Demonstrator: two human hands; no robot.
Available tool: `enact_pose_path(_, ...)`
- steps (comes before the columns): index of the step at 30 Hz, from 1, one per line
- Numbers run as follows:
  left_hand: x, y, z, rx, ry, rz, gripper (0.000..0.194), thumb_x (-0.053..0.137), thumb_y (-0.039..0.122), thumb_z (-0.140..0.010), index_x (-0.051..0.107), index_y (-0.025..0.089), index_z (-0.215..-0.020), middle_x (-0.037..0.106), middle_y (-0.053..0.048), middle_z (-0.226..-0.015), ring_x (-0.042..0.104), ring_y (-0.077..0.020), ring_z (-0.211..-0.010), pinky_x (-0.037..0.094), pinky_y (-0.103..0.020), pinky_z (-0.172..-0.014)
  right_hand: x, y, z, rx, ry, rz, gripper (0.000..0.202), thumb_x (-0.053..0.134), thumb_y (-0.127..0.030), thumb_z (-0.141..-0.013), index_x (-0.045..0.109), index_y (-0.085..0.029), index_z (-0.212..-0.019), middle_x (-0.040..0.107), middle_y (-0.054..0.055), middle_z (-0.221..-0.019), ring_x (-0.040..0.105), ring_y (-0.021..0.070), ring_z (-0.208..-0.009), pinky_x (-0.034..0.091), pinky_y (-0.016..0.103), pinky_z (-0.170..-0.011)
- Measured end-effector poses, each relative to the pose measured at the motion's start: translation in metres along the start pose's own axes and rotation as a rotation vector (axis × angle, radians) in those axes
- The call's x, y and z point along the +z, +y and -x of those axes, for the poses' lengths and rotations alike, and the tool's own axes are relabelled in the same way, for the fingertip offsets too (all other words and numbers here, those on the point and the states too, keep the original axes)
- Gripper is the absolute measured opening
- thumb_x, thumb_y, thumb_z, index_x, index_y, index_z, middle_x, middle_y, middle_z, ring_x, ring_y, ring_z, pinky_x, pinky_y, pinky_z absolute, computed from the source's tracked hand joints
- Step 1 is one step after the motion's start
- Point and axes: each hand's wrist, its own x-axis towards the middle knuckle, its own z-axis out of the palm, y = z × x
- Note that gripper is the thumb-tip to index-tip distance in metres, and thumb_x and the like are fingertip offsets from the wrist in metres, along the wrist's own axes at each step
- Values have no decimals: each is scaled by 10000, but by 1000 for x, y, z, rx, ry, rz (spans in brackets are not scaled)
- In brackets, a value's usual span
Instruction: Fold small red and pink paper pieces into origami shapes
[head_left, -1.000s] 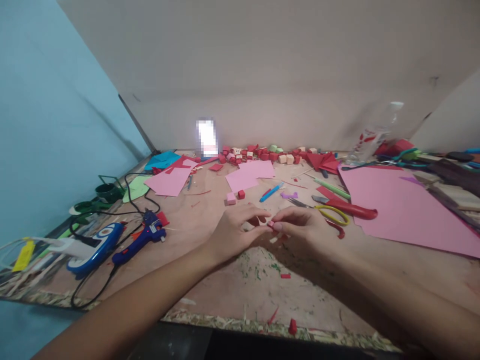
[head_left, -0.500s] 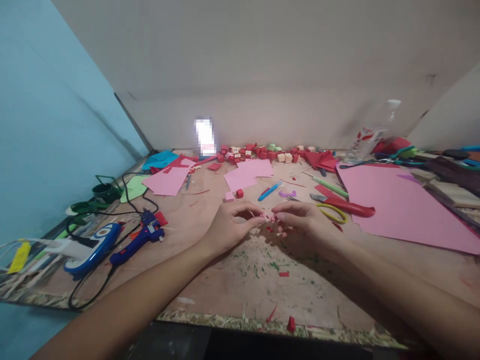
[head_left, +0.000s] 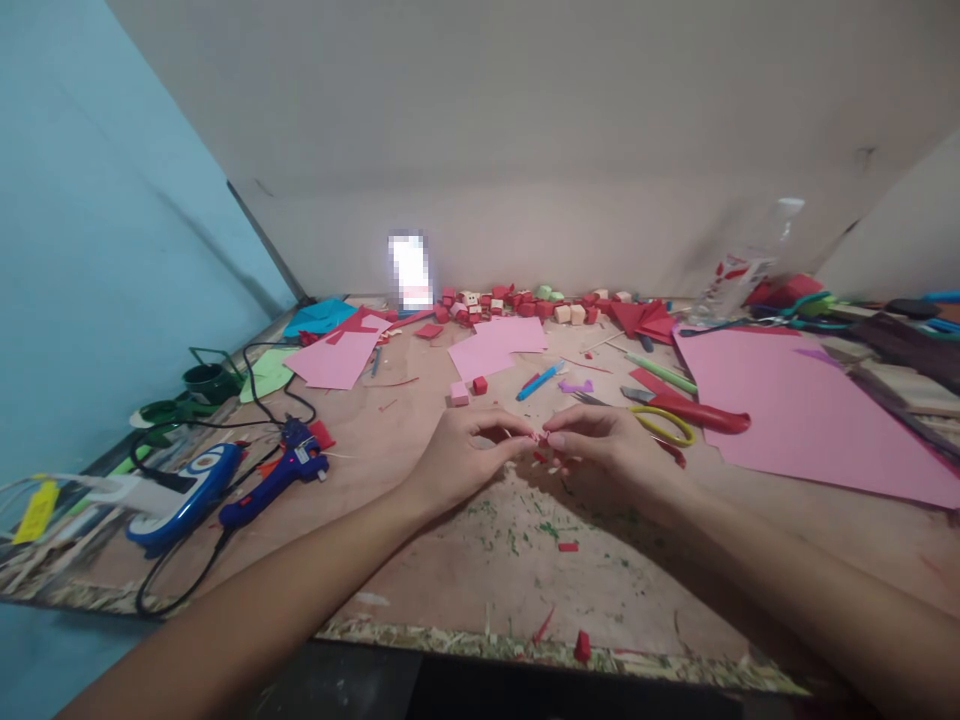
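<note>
Over the middle of the board, my left hand [head_left: 469, 452] and my right hand [head_left: 607, 440] meet fingertip to fingertip. Both pinch a small pink paper piece [head_left: 538, 437] between thumb and forefinger; its exact shape is too small to make out. Just beyond my left hand lie a pink paper cube [head_left: 459, 394] and a red paper cube [head_left: 480, 386]. Close to my right hand are yellow-handled scissors [head_left: 664, 425] and a red-handled knife [head_left: 690, 408]. A blue pen-like tool [head_left: 540, 382] rests past the fingertips, beside a purple scrap [head_left: 576, 387].
A blue glue gun [head_left: 274, 480] and a blue power strip [head_left: 187, 500] with cables lie at left. Small paper cubes [head_left: 517, 305] line the wall, near a lit phone [head_left: 410, 272]. Pink sheets [head_left: 810, 410] and a plastic bottle [head_left: 742, 270] are at right. Green and red scraps litter the front.
My fingertips have drawn slightly closer together around the pink piece. My right hand has shifted a little leftward, showing more of the scissors. Everything on the board lies as before.
</note>
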Motion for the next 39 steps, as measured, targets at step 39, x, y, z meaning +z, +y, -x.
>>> enact_pose_path(39,15,-7,-1,29,22,-98,227,744,152,-780,731,175,-1005,750,-63,-1041,682,-189,-943,531,-306,-861,3,-7,13,-566,67,583,95,708,-245,-892,786,-198,-868,776,53,-853,697,190,-778,513,293,-682)
